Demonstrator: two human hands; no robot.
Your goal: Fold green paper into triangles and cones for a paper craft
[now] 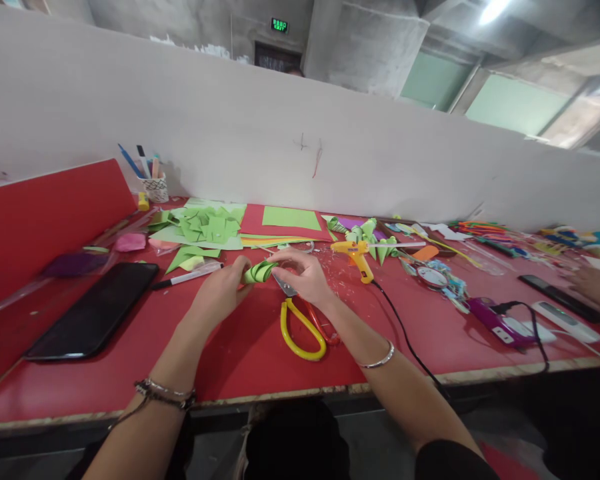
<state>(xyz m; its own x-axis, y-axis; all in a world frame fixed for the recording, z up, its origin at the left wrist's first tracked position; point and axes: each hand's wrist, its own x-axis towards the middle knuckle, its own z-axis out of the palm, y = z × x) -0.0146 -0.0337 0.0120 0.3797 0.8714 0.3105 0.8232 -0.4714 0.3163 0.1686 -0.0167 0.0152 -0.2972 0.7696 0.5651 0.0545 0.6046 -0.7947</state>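
My left hand (223,288) and my right hand (303,273) meet over the red table (130,387), both closed on a rolled green paper piece (260,271). The left fingers pinch its left end, and the right fingers curl around its right end. Yellow-handled scissors (303,320) lie on the table directly under my right hand, blades pointing away from me. A black-capped marker (187,275) rests just left of my left hand.
A yellow glue gun (354,255) with a black cord lies right of my hands. Green paper scraps (203,227), coloured sheets (290,220) and green cones (367,233) sit behind. A black phone (97,310) lies left. Another person's hand (597,287) shows at far right.
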